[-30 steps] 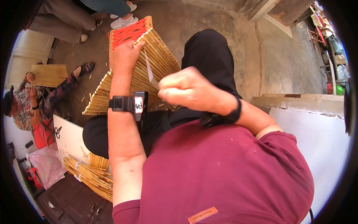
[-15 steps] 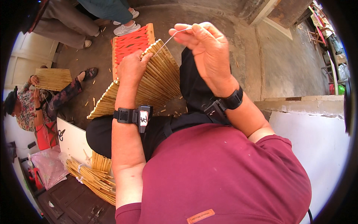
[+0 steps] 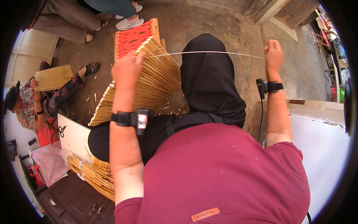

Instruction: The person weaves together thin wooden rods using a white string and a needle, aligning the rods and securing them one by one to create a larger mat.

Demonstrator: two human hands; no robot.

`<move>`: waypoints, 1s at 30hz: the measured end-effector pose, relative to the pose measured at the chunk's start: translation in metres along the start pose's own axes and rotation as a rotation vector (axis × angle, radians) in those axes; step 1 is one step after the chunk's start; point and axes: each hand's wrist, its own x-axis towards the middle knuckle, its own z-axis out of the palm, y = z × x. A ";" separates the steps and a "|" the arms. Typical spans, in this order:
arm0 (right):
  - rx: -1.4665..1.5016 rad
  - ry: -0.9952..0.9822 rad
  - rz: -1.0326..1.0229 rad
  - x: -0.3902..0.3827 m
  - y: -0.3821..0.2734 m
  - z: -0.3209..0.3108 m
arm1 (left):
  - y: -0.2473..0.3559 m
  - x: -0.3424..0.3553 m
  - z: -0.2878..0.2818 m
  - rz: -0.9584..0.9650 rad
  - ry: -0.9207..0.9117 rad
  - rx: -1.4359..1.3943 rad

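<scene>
1. The left hand (image 3: 127, 69) is clamped at the edge of a stick mat (image 3: 158, 80), its thumb toward the right; its fingertips are hidden.
2. The right hand (image 3: 274, 56) is well apart to the right, curled into a fist at the end of a taut white thread (image 3: 205, 52).
3. The thread runs nearly level, bowing slightly upward, from the mat beside the left thumb across to the right fist.
4. The mat lies under and to the right of the left hand. Its row of pale cut ends slants from just beyond that hand down to the near left of its wrist; the sticks' long axes run from this row rightward, the far ones angling back toward the person.
5. Between the hands, the black-clad right knee (image 3: 207, 74) rises beneath the thread, just beside the mat's right side.
6. Just beyond the left hand, a wooden frame laced with red straps (image 3: 134, 37) is partly covered by the mat; a white shoe (image 3: 129, 24) is near its far end.
7. Well left of the left hand, a seated co-worker (image 3: 28, 106) holds a second mat (image 3: 54, 77).
8. Nearer the person, left of the left forearm, are a white board (image 3: 74, 136) and a tied stick bundle (image 3: 93, 177).
</scene>
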 end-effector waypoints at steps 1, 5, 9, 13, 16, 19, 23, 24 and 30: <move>-0.418 0.007 -0.184 -0.002 0.013 0.004 | 0.009 0.000 0.001 0.001 -0.002 -0.002; -0.830 0.056 -0.746 -0.067 -0.056 0.065 | 0.023 -0.006 -0.006 -0.048 0.001 0.037; -0.075 -0.319 -0.722 -0.115 -0.143 0.109 | 0.036 -0.028 -0.012 -0.036 0.007 0.017; 0.106 -1.130 0.226 -0.152 -0.143 0.151 | 0.047 -0.037 -0.013 0.035 0.105 0.009; 0.163 -1.340 0.359 -0.162 -0.144 0.151 | 0.046 -0.042 -0.015 0.057 0.092 0.038; 0.297 -0.743 -0.402 -0.176 -0.133 0.149 | 0.051 -0.047 -0.019 0.074 0.071 0.025; 0.983 -0.767 -0.402 -0.177 -0.144 0.164 | 0.054 -0.049 -0.021 0.048 0.039 0.026; 1.094 -0.891 -0.037 -0.184 -0.145 0.164 | 0.054 -0.049 -0.019 0.049 0.037 0.028; 1.372 -0.925 0.364 -0.184 -0.128 0.178 | 0.055 -0.045 -0.011 0.179 0.219 0.104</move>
